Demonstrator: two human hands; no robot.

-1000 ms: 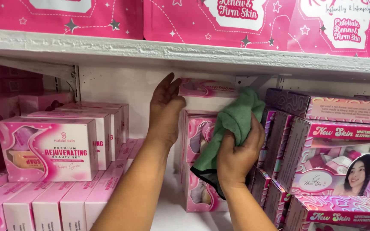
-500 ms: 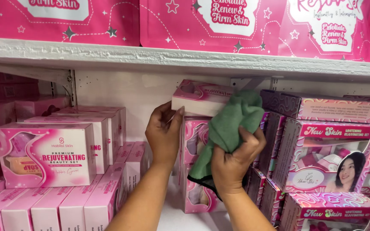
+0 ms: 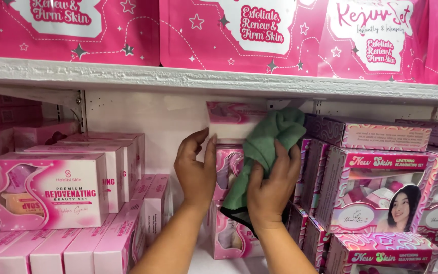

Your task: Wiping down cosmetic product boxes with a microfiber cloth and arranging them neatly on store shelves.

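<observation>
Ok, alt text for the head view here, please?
A right hand presses a green cloth against a pink and white cardboard box on a stack, while the left hand steadies that box, on a white shelf of pink boxes.

- I saw two bare forearms rising from the bottom edge of my view, with no sleeves reaching into the frame.
- The left hand (image 3: 195,170) wore no glove, ring or watch that I could make out.
- The right hand (image 3: 270,190) was equally bare, its wrist carrying no band or bracelet.
- Fingernails on both looked short and unpainted, as far as I could tell.
</observation>
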